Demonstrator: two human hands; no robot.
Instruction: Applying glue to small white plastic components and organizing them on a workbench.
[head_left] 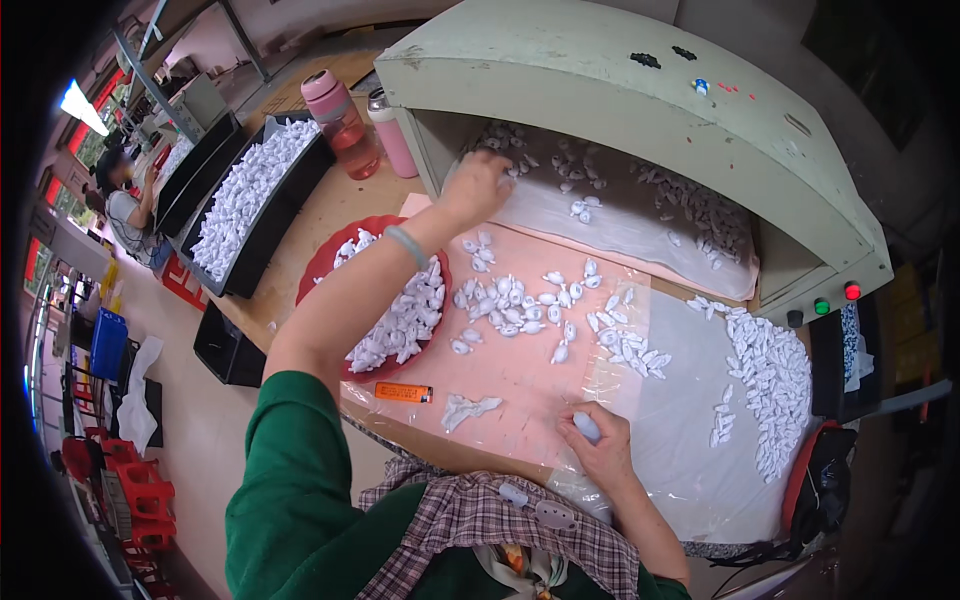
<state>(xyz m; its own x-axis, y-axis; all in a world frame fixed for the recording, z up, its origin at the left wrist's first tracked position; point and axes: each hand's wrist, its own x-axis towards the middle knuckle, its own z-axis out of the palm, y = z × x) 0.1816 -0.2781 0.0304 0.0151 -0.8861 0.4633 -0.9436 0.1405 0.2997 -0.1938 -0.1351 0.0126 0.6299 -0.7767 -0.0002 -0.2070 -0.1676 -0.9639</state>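
My left hand [478, 188] reaches into the opening of a pale green box-shaped machine [620, 75], its fingers drawn together beside small white plastic pieces. Whatever they hold is hidden. In my right hand [606, 452], close to the table's front edge, is a small pale blue-grey rounded object [586, 427], only partly showing. Assembled white pieces [505, 303] lie scattered on the pink sheet [490, 400] between the hands. Beneath my left forearm, a red bowl [303, 280] holds many more. Other white pieces [700, 205] rest on the cloth-covered tray [620, 240] inside the machine.
White parts are heaped on the right [770, 390]. An orange packet [404, 392] and a crumpled tissue [468, 411] lie near the front. Pink bottles [350, 130] stand behind the bowl, beside a black bin [240, 285] full of white parts. A co-worker [135, 205] sits far left.
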